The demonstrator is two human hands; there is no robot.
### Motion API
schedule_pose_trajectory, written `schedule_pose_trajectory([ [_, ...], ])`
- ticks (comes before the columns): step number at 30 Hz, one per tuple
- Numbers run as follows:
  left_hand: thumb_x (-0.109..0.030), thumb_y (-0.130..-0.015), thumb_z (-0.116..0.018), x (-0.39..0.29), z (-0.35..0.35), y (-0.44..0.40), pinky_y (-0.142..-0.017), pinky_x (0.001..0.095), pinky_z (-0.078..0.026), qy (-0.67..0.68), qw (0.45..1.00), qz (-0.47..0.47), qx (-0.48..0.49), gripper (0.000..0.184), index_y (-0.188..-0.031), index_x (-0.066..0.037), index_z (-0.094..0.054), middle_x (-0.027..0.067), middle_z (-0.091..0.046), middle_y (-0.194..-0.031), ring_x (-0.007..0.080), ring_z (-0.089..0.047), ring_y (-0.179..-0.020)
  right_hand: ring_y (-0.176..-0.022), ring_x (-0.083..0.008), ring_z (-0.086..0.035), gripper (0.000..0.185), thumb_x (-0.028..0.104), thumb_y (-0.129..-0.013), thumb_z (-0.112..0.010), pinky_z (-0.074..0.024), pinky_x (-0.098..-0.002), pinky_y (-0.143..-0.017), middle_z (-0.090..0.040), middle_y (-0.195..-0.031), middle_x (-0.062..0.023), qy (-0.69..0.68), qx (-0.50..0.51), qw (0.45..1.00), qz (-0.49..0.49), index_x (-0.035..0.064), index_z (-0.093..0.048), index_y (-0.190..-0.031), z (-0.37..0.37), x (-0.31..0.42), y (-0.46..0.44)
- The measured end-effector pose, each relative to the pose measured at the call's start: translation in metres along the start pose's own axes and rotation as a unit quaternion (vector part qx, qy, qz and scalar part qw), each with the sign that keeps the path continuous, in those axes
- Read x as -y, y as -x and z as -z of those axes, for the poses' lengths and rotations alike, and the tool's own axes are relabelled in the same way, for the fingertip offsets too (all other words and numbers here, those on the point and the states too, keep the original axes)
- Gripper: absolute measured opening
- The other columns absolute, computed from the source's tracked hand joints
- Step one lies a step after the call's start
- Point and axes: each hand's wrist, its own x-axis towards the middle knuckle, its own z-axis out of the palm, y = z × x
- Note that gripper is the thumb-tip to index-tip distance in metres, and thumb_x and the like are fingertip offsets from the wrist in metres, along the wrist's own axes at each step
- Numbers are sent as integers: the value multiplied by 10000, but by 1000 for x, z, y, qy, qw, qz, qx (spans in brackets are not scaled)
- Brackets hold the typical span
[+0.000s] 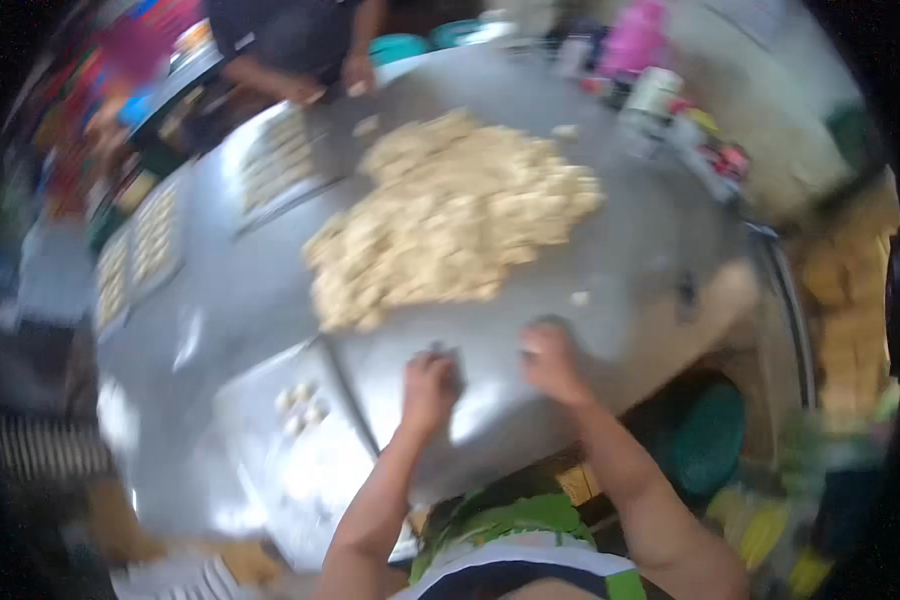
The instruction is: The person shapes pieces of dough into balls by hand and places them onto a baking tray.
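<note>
Dough (pixel 450 215) lies heaped on the worktop (pixel 640 220), at twelve o'clock from the left hand (pixel 431 385) and eleven from the right hand (pixel 552 362), clear of the fingers; these look curled, blur hiding any grip; dough balls (pixel 314 413) sit at the left hand's nine o'clock.

Bare forearms (pixel 375 495); green, white and dark clothing (pixel 520 518)

One surface (pixel 240 300), one large dough heap (pixel 460 210), four trays (pixel 290 475): three far left, one near left; two bare hands (pixel 431 385) near, two co-worker's hands (pixel 358 75) far.
</note>
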Motion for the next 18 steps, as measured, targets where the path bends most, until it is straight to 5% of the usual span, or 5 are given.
schedule_pose_trajectory([
  [3, 51, -764, -674, -6, 41, 64, -970, 472, -481, 49, 996, 76, -7, 394, -1150, -21, -641, 223, -601, -1190, 426, -569, -1114, -1017, -424, -605, 283, -54, -778, -634, -484, -503, -875, -646, -1004, -213, 49, 16, 999, 6, 12, -676, -1050, -38, 9, 33],
  [6, 45, -777, -679, 4, 98, 120, -998, 462, -473, 57, 992, 94, -58, 415, -1185, -13, -625, 222, -592, -1203, 422, -568, -1132, -1054, -379, -606, 266, 23, -792, -706, -459, -490, -900, -656, -1036, -185, 32, 92, 989, -109, 17, -679, -1057, -46, 74, 28],
  [12, -3, -822, -707, 40, 193, 180, -973, 446, -484, -39, 972, 135, -189, 364, -1176, -9, -622, 207, -601, -1202, 397, -576, -1120, -999, -246, -603, 254, 196, -743, -814, -353, -463, -944, -677, -970, -39, 37, 118, 972, 198, 144, -706, -967, -145, 236, 32],
  [15, -14, -815, -728, 93, 169, 191, -959, 447, -488, -69, 972, 136, -181, 393, -1193, -12, -622, 202, -607, -1190, 391, -581, -1110, -971, -248, -610, 246, 210, -739, -810, -350, -481, -939, -662, -942, -39, 5, 95, 965, 246, 137, -702, -948, -180, 272, 29],
  [18, -24, -809, -746, 100, 175, 181, -952, 449, -490, -67, 973, 137, -176, 417, -1208, -17, -625, 199, -613, -1180, 387, -584, -1108, -945, -266, -615, 225, 235, -777, -795, -375, -464, -909, -647, -923, -52, 62, 210, 939, 266, 129, -697, -950, -215, 254, 25],
])
